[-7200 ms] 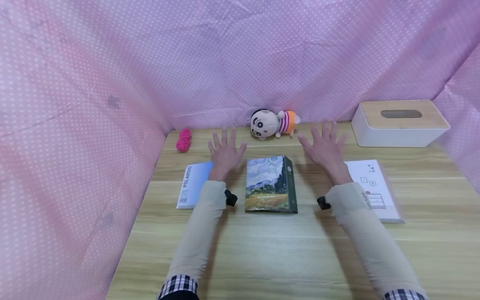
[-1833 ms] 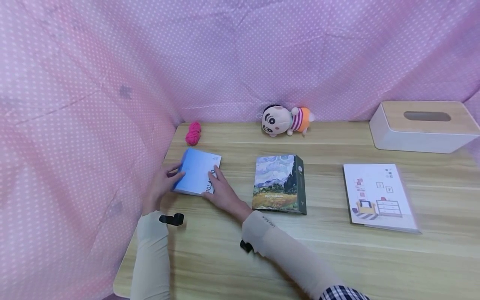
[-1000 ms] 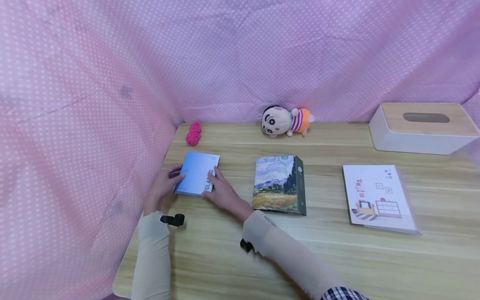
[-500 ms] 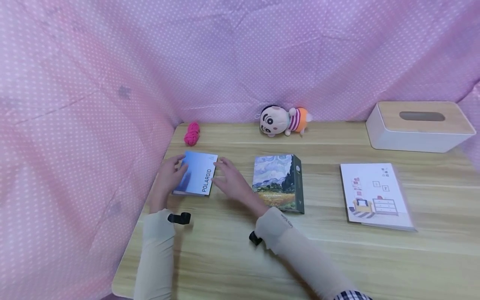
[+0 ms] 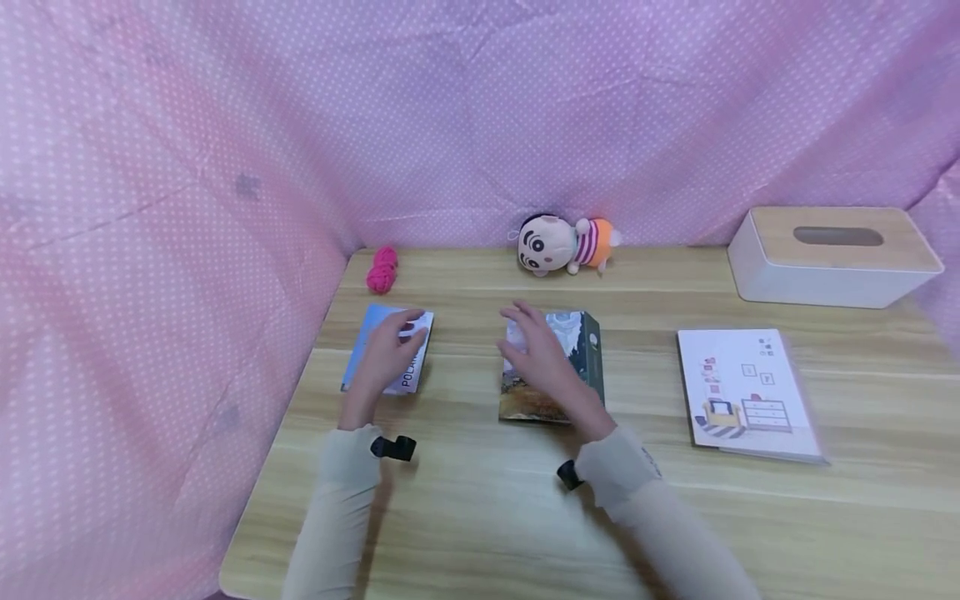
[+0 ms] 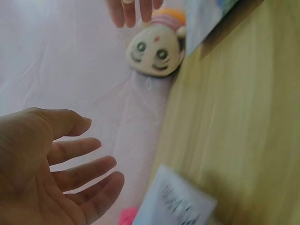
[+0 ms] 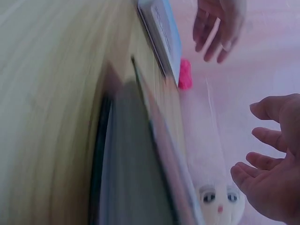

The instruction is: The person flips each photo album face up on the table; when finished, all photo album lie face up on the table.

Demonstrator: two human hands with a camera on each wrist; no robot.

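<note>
In the head view my left hand hovers over the blue Polaroid photo album, fingers loosely bent and holding nothing. It hides the middle of the cover; the lettering shows along the right side. My right hand is above the photo album with a landscape painting, its thumb and fingers apart. The left wrist view shows bare space between the left fingers. In the right wrist view the painted album's page edges stand close to the camera, apart from the right fingers.
A white album with furniture drawings lies on the right of the wooden table. Along the back are a pink yarn bundle, a plush doll and a tissue box. Behind hangs a pink dotted cloth.
The blue album, earlier gripped by both hands, has been turned so its lettering sits on the right, then let go. Both hands have moved right, the right one to above the painted album.
</note>
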